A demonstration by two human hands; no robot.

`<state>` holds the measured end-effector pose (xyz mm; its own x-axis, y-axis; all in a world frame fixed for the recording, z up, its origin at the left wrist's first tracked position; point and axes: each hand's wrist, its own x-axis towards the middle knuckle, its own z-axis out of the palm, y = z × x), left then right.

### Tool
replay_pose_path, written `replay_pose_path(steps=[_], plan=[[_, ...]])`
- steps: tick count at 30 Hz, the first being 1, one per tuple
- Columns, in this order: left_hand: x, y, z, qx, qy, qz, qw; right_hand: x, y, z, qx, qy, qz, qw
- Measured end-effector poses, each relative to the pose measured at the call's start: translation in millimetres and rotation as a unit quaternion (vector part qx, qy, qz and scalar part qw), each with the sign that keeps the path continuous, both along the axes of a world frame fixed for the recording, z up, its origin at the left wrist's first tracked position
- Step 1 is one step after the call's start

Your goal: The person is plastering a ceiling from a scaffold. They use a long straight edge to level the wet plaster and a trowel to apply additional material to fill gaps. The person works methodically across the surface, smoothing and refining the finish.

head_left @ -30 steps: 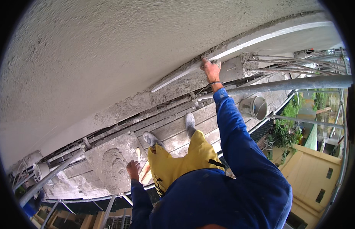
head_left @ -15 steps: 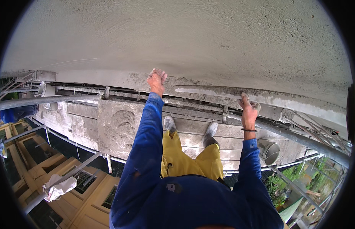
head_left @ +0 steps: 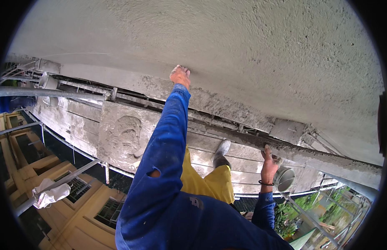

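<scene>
Evidently gripping long board (head_left: 322,161) with right hand (head_left: 269,168) toward four o'clock; holding curled left hand (head_left: 181,76) by wall (head_left: 131,33) at twelve, cannot tell whether around anything

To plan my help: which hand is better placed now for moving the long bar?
Probably the right hand: it grips the long bar, while the left hand is near the grey wall, apart from the bar.
</scene>
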<state>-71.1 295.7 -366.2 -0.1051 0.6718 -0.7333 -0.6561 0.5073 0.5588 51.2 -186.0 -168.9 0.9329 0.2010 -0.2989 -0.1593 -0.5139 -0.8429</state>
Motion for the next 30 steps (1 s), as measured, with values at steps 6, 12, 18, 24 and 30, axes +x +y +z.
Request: replay_pose_path(steps=[6,12,18,24,30], plan=[[0,3,-28,0.055,-0.014,-0.004,0.998,8,-28,-3,-0.015,-0.011,0.005,1.0],[-5,7,-4,0.05,0.158,-0.119,0.979,4,-45,13,-0.165,-0.022,0.1,0.981],[-25,5,-3,0.088,0.232,-0.154,0.956,4,-47,21,-0.295,-0.094,0.264,0.913],[-46,-9,-7,0.1,0.102,-0.143,0.979,4,-28,27,-0.358,-0.049,0.269,0.893],[-64,-29,19,0.124,0.028,-0.111,0.986,17,-19,41,-0.229,-0.118,0.156,0.954]])
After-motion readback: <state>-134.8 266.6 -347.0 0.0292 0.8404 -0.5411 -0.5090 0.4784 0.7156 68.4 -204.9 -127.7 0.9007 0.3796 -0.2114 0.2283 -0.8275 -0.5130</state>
